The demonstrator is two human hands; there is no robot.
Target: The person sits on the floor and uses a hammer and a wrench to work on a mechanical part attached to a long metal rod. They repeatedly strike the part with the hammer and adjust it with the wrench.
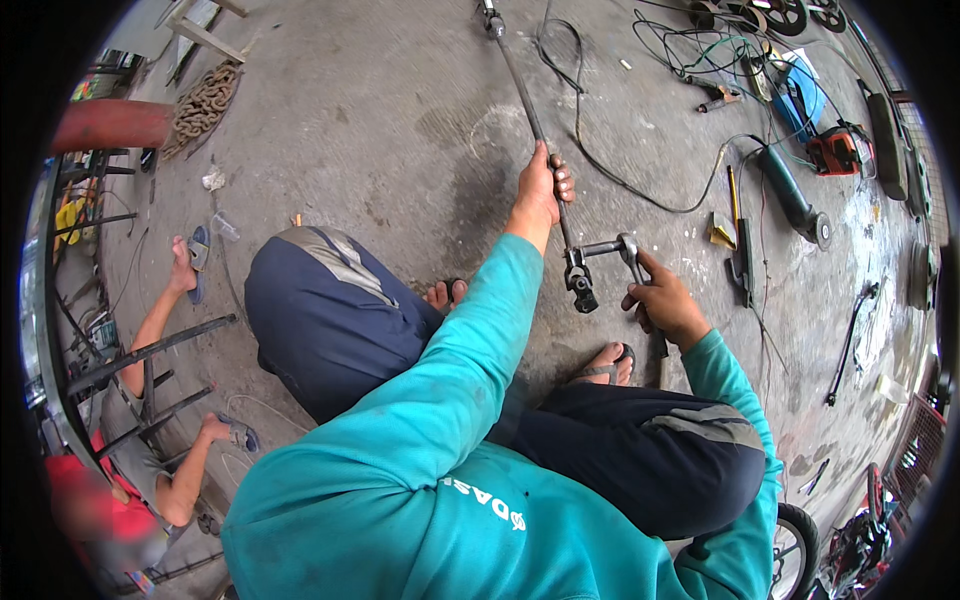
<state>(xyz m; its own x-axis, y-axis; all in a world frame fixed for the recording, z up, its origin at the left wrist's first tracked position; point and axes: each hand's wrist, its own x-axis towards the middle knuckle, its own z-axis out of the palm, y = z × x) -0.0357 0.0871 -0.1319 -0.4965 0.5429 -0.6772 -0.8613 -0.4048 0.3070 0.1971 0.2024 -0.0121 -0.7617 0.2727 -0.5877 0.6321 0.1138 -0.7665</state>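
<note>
A long thin metal shaft (518, 85) runs from the top of the view down toward my feet, with a universal joint (580, 285) at its near end and another joint (493, 22) at its far end. My left hand (540, 190) is wrapped round the shaft above the near joint. My right hand (665, 300) is closed on the handle of a ratchet wrench (628, 245). From the ratchet head a straight socket piece (602, 247) reaches sideways to the near joint. How it seats there is too small to tell.
Right of my hands lie an angle grinder (795, 195), a yellow-and-black tool (740, 250) and a dark rod (852, 345). Cables tangle around a clamp (715, 98) and an orange box (840, 150). A rusty chain (205, 105) and another person (180, 490) are at left.
</note>
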